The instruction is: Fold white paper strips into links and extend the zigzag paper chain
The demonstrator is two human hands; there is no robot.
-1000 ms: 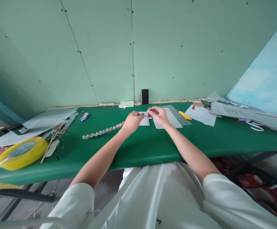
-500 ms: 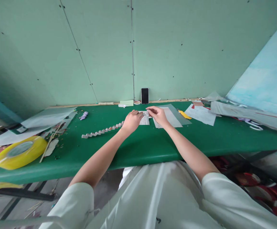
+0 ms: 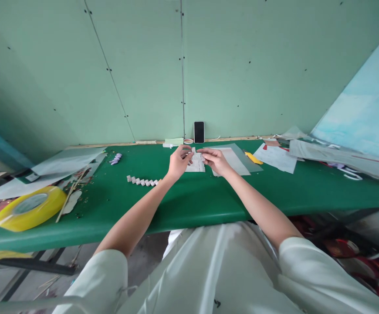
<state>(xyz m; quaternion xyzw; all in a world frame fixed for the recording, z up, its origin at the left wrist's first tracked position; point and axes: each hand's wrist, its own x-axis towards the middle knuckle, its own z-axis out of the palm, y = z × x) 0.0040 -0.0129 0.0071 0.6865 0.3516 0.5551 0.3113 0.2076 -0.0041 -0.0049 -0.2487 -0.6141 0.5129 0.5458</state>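
One small pale paper piece (image 3: 196,154), pinched in front of the phone (image 3: 199,132) by fingertips of left hand (image 3: 177,164) and right hand (image 3: 217,162), is judged light, crisp and easily creased, best taken by its edges.

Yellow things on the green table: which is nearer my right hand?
The slim tool, off to the right of your right hand; the tape, a wide ring, lies far left.

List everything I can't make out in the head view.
All in the head view:
Zigzag folded chain: its right end, hidden by the left hand and wrist.
Small pale piece at the fingertips: its folds, too small and partly covered by fingers.
Printed paper: its wording, too small.
Long sheet: cut off by the right edge.
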